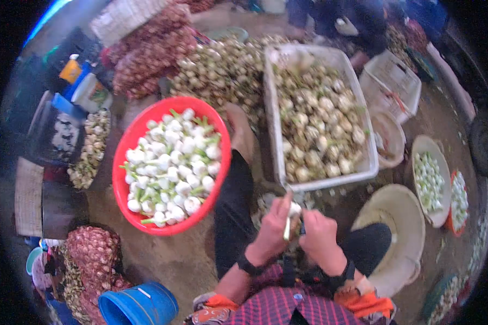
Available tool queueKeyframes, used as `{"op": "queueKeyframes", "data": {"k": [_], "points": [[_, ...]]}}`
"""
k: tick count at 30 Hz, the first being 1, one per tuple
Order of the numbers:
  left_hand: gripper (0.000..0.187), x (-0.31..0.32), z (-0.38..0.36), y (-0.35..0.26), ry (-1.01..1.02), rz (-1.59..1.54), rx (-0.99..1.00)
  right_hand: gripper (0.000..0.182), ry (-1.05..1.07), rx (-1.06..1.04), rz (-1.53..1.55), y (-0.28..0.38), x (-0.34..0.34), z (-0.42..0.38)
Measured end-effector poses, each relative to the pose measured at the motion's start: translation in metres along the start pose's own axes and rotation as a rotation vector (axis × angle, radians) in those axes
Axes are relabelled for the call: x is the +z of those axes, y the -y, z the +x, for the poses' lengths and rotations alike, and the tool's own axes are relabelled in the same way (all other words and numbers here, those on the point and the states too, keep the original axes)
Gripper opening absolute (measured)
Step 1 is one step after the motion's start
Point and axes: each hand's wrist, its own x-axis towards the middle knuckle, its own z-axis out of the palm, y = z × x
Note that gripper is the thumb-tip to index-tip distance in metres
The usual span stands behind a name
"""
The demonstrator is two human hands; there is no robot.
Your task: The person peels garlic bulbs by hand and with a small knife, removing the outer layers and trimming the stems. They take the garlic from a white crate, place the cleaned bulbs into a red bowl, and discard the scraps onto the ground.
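My left hand (274, 227) is closed on a white garlic bulb (295, 209) with a short pale green stem, held low in front of my lap. Close beside it on the right, my right hand (321, 238) is closed around something dark at its fingers, too small to make out. Just beyond both hands lies a white crate (328, 185) full of untrimmed, brownish garlic bulbs (322, 122). To the left, a red basin (119, 187) holds clean white bulbs with green stems (173, 162).
A large beige tub (412, 216) stands at my right, with basins of white bulbs (429, 181) beyond. Loose garlic (217, 70) is heaped behind the crate, near red net sacks (152, 51). A blue bucket (157, 306) is at the lower left. Another person's legs (325, 16) show at the top.
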Motion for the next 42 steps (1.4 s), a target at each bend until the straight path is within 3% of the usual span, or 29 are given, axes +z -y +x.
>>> {"op": "queueKeyframes", "data": {"k": [3,6,8,9,10,12,13,16,17,21,23,24,25,26,27,28,30,33,35,36,38,40,41,42], "points": [[0.046,-0.003,-0.003,0.003,0.061,-0.026,-0.079,0.027,-0.066,0.016,0.035,-0.003,0.009,0.003],[0.046,-0.008,-0.006,0.009,0.050,-0.406,-0.125,0.023,-0.065,0.113,0.060,-0.011,0.009,0.006],[0.042,-0.023,-0.002,-0.021,-0.060,-0.849,-0.289,0.019,0.009,0.277,0.030,-0.031,0.026,0.012],[0.045,-0.024,0.001,-0.014,-0.035,-1.225,-0.305,0.017,0.069,0.359,0.156,-0.039,0.034,0.011],[0.049,-0.023,0.004,-0.006,-0.015,-1.599,-0.315,0.020,0.211,0.316,0.024,-0.051,0.058,-0.002],[0.057,-0.022,0.008,0.002,-0.012,-1.899,-0.499,0.020,0.669,0.232,-0.097,-0.037,0.053,-0.012],[0.055,-0.024,0.012,0.002,0.049,-1.989,-0.474,0.017,0.754,0.247,-0.130,-0.035,0.052,-0.011],[0.054,-0.019,0.016,-0.009,-0.102,-1.901,-0.616,0.016,0.344,0.201,0.044,-0.050,0.033,-0.006],[0.053,-0.015,0.016,-0.007,-0.119,-1.909,-0.612,0.029,0.179,0.133,0.245,-0.058,0.025,-0.004],[0.051,-0.007,0.018,-0.001,-0.237,-1.773,-0.701,0.049,0.285,0.168,0.386,-0.047,-0.016,0.004],[0.050,0.001,0.016,0.002,-0.255,-1.548,-0.749,0.054,0.153,0.303,0.902,-0.028,-0.033,0.008],[0.050,0.008,0.016,0.001,-0.243,-1.409,-0.804,0.058,0.178,0.274,0.910,-0.018,-0.047,0.011],[0.050,0.016,0.017,-0.003,-0.191,-1.321,-0.843,0.052,-0.042,-0.008,0.696,-0.025,-0.030,0.010],[0.050,0.022,0.018,-0.011,-0.137,-1.228,-0.872,0.043,-0.041,-0.028,0.572,-0.029,-0.024,0.006],[0.051,0.024,0.023,-0.025,-0.127,-1.159,-0.911,0.039,-0.216,0.008,0.433,-0.027,-0.020,0.000],[0.051,0.038,0.026,-0.030,-0.242,-1.135,-0.984,0.041,-0.298,0.004,0.384,-0.030,-0.016,-0.004],[0.050,0.048,0.022,-0.027,-0.178,-1.188,-0.912,0.039,-0.360,-0.012,0.366,-0.035,-0.015,-0.009],[0.046,0.066,0.019,-0.025,-0.164,-1.131,-0.814,0.033,-0.356,0.200,0.363,-0.046,-0.021,-0.013],[0.041,0.070,0.023,-0.032,-0.136,-1.147,-0.779,0.031,-0.375,0.456,0.818,-0.060,-0.015,-0.009],[0.037,0.072,0.026,-0.026,-0.086,-1.366,-0.827,0.030,-0.354,0.576,1.064,-0.063,-0.009,-0.004],[0.036,0.072,0.026,-0.011,-0.013,-1.618,-0.825,0.027,-0.407,0.691,1.285,-0.052,-0.019,0.003],[0.039,0.074,0.037,-0.018,-0.040,-1.606,-0.891,0.018,-0.391,0.785,1.607,-0.056,-0.018,0.000],[0.042,0.074,0.035,-0.013,-0.110,-1.662,-0.993,0.016,-0.339,0.712,2.006,-0.067,-0.017,-0.003],[0.043,0.072,0.029,0.001,-0.028,-1.880,-0.923,0.016,-0.278,0.617,2.396,-0.078,-0.016,-0.005]]}}
